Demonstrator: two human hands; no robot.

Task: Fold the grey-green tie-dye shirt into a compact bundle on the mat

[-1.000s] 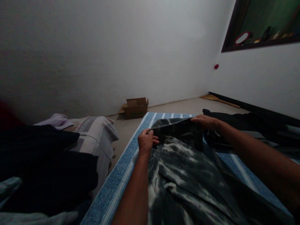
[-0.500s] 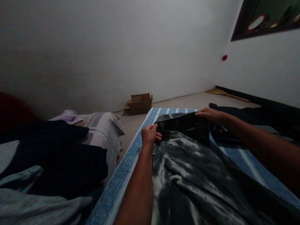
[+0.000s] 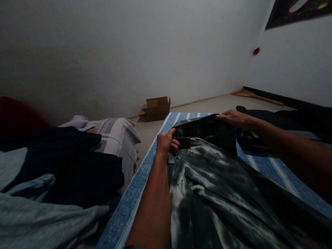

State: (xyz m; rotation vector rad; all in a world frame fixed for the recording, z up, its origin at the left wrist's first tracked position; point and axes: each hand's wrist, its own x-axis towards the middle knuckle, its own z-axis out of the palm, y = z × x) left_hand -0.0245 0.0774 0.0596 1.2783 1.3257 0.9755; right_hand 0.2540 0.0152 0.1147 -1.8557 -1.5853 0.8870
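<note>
Two bare hands hold the garment by its upper edge, seen from above and behind. The garment (image 3: 223, 166), dark with pale cloudy streaks, lies over the surface (image 3: 140, 188), whose covering is blue with white stripes; its lower part spreads toward the viewer and passes out of view at the bottom. The left forearm (image 3: 154, 204) rises steeply from the bottom edge, leaning slightly to the right. The left hand (image 3: 165, 142) stands at the near-left corner of the garment's opening, back of the hand outward; its thumb presses from above while the other fingers curl beneath, pinching the edge. The right forearm (image 3: 287, 143) enters from the right side and slants up and inward, lower than the hand it carries. The right hand (image 3: 233, 118) is held nearly flat, knuckles uppermost, its fingers pointing left and closed on the far end of the same edge; the thumb is hidden. Between the hands the edge runs taut — a nearly straight line rising to the right — with the dark inner side showing below it. Beyond the right wrist lie black clothes (image 3: 275, 117). To the left, apart from the hands, are navy clothes (image 3: 88, 176) and a grey cloth (image 3: 46, 221). An open box (image 3: 157, 112) rests on the floor (image 3: 145, 133) by the wall (image 3: 124, 52).
</note>
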